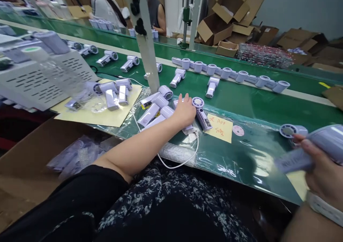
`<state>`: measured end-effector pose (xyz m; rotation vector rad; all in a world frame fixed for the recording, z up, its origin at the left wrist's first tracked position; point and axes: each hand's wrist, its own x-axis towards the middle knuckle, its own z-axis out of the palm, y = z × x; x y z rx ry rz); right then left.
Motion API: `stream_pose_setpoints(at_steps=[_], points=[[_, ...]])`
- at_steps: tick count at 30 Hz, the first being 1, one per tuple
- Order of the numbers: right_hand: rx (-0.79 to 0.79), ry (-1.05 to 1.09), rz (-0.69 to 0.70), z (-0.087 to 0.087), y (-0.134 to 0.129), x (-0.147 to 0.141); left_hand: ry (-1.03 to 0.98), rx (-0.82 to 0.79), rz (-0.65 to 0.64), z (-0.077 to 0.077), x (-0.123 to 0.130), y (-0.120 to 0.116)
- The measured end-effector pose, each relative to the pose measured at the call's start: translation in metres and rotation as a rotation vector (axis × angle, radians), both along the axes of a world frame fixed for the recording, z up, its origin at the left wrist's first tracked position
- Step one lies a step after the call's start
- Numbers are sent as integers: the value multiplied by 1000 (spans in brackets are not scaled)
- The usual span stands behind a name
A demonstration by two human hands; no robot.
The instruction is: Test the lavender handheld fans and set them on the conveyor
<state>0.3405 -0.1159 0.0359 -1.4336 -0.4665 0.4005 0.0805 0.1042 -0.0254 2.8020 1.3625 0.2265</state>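
My right hand (321, 163), at the right edge, is closed around a lavender handheld fan (327, 142), whose wide barrel points up and right. Just behind it another handheld fan (288, 131) lies on the bench. My left hand (186, 111) reaches forward with fingers stretched and apart, resting over a lavender fan that it mostly covers. To its left is a heap of fans (158, 109). Close on its right lies a fan with a bared circuit in the handle (204, 118). A white cable (197, 145) loops below this hand.
A yellow note (219, 127) with red handwriting lies on the bench. Behind runs a green conveyor (241, 95) carrying several fans. A white post (146, 45) rises before it. At left stand a slotted metal case (50, 77) and an open carton (29, 152). Two people sit beyond.
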Motion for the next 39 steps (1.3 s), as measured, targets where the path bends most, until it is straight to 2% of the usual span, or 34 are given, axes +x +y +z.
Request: stream_pose_setpoints(at_steps=[2,5,9,10,12,14,16,18,19,20,22,23,25,27,29,31,34,36,39], points=[[66,83,63,2,7,-32,-35,14,-5,-2,2,5],[104,302,271,0,19,-67,-128,50,8,7,-5,9],[189,634,525,-3,30,-91,-307,139,77,41,-26,1],[199,679,560,-4,32,-96,-403,167,98,52,-32,-5],[209,727,609,-6,37,-105,-714,185,87,73,-40,-23],[212,734,637,-8,42,-113,-1072,54,-39,89,-45,-48],[213,721,641,-12,46,-123,-1257,-252,-221,97,-45,-76],[201,706,642,-17,49,-134,-1244,-580,-375,95,-42,-100],[191,697,651,-18,49,-139,-1178,-677,-460,90,-40,-108],[181,685,666,-20,50,-145,-1097,-700,-549,84,-38,-114],[161,657,711,-20,49,-155,-956,-568,-652,69,-33,-117],[160,641,730,-20,49,-159,-936,-471,-630,62,-30,-116],[178,621,760,-19,48,-166,-990,-369,-452,48,-26,-112],[194,627,790,-20,46,-171,-1026,-406,-264,39,-23,-110],[192,649,810,-23,46,-174,-976,-487,-193,34,-24,-110],[187,663,796,-26,46,-174,-903,-587,-186,30,-26,-113],[208,619,761,-27,45,-172,-826,-727,-260,24,-32,-119],[221,560,756,-25,45,-168,-786,-731,-305,20,-36,-124],[210,492,773,-23,45,-162,-784,-724,-302,19,-39,-128]])
